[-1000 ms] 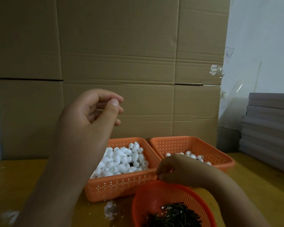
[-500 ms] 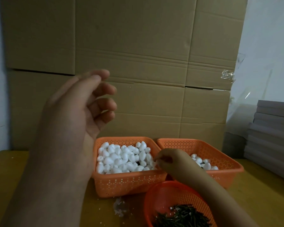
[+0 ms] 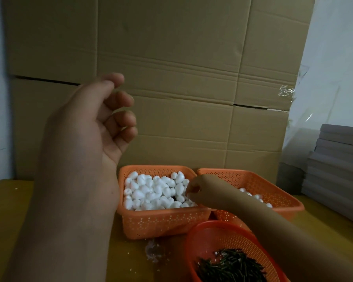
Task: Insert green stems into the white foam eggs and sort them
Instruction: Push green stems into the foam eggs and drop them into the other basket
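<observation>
Now right fingers (image 3: pixel 189 195) — among foam eggs (image 3: pixel 151 190)

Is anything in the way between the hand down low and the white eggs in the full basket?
Nothing visible. The right hand is already over the rectangular orange plastic basket's right edge, fingers curled right at the white foam eggs; whether it grips one is unclear.

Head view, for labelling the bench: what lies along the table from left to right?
Raised left hand → basket of foam eggs with right hand at its right edge → second basket → stacked grey boards.
</observation>
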Motion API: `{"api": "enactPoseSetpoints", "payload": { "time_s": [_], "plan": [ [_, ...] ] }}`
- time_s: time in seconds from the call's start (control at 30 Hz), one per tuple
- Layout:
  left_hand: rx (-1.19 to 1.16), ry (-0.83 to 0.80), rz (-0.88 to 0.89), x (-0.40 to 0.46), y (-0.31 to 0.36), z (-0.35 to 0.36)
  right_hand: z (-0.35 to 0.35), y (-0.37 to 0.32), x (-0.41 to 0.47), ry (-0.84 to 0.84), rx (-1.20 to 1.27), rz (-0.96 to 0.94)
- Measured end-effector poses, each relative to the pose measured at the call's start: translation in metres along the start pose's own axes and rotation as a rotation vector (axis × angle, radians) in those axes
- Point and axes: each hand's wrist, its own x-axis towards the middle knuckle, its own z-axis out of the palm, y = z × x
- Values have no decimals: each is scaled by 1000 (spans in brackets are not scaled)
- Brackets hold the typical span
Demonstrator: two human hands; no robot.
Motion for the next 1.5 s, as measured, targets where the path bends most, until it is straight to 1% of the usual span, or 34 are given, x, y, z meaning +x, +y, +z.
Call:
{"api": "enactPoseSetpoints", "payload": {
  "time_s": [0.1,0.17,0.3,0.37,0.43,0.53,0.6,0.73,0.8,0.83,0.87,0.9,0.93,1.0,1.03,1.1,1.17,1.27,1.33,1.4,1.5],
  "plan": [
    [1,-4,0,-1,1,2,8,-7,13,-45,-8,-16],
    [2,-4,8,-1,2,1,14,-13,24,-89,10,10],
    [-7,2,19,1,5,-3,21,-16,42,-164,-75,50],
    [-8,16,18,2,4,-3,25,-14,49,-196,-63,108],
    [-11,17,14,1,3,-1,29,-13,52,-271,-88,168],
    [-11,2,6,-1,2,1,33,-18,54,-364,-119,171],
    [-12,-9,11,-1,3,1,35,-26,55,-390,-143,151],
    [-15,-16,21,-1,4,0,41,-33,56,-377,-209,138],
    [-13,-13,14,-1,3,0,37,-28,55,-310,-99,126],
    [-11,-12,12,-1,2,0,33,-25,54,-233,25,123],
    [-6,-13,10,0,2,0,29,-21,52,-144,205,123],
    [1,-16,10,0,1,0,25,-19,48,-67,436,124],
    [9,-20,11,0,0,1,20,-18,42,-20,709,123],
    [27,-29,11,-1,-4,2,9,-17,25,18,1243,71],
    [37,-37,11,-1,-6,3,4,-16,17,35,1424,15],
    [73,-71,11,-2,-11,4,-6,-17,-5,46,1641,-120],
    [153,-135,11,-3,-17,6,-15,-20,-28,31,1750,-225],
    [347,-272,22,-9,-27,12,-25,-29,-60,37,1789,-313],
    [513,-345,44,-13,-35,16,-33,-37,-75,81,1749,-332],
    [667,-394,76,-16,-43,20,-41,-42,-86,170,1655,-320],
    [754,-420,88,-20,-51,24,-53,-48,-100,318,1494,-318]
  ]
}}
